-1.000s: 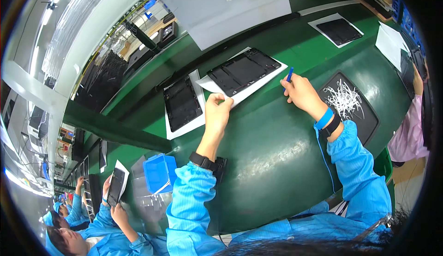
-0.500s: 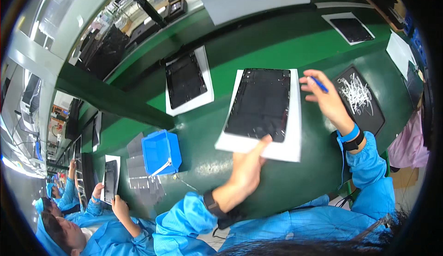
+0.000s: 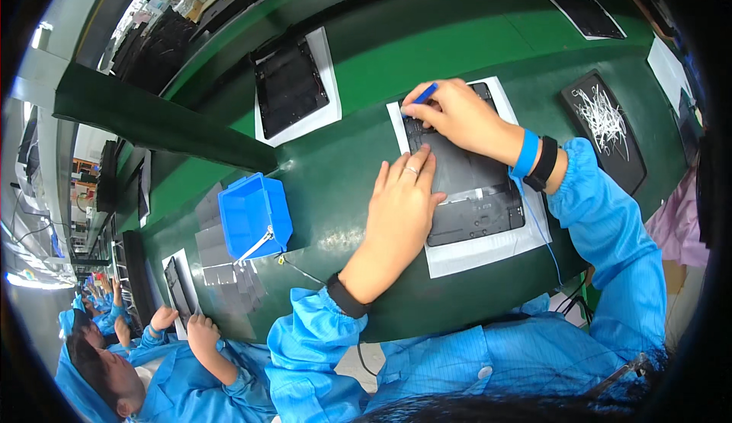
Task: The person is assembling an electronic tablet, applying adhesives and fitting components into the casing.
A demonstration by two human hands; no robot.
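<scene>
Black rectangular panel [image 3: 476, 221] laid on white sheet [image 3: 488, 250], right of frame centre, long axis near-vertical; slim blue tool [image 3: 425, 94] pinched in grip of right hand [image 3: 461, 118], nearer panel's upper end; left side touched by left hand [image 3: 400, 206], fingers extended, nothing held.

Flat rectangular black panel [image 3: 476, 217], greyer mid-section. White rectangular paper-like sheet [image 3: 480, 252]. Slim blue rod-shaped tool [image 3: 425, 94]. Smooth dark-green tabletop [image 3: 335, 194]. Boxy bright-blue plastic bin [image 3: 252, 213]. Shallow rectangular black tray [image 3: 630, 170]; thin curled white strips [image 3: 602, 122]. Puffy light-blue cloth sleeves [image 3: 610, 217], finely striped.
</scene>
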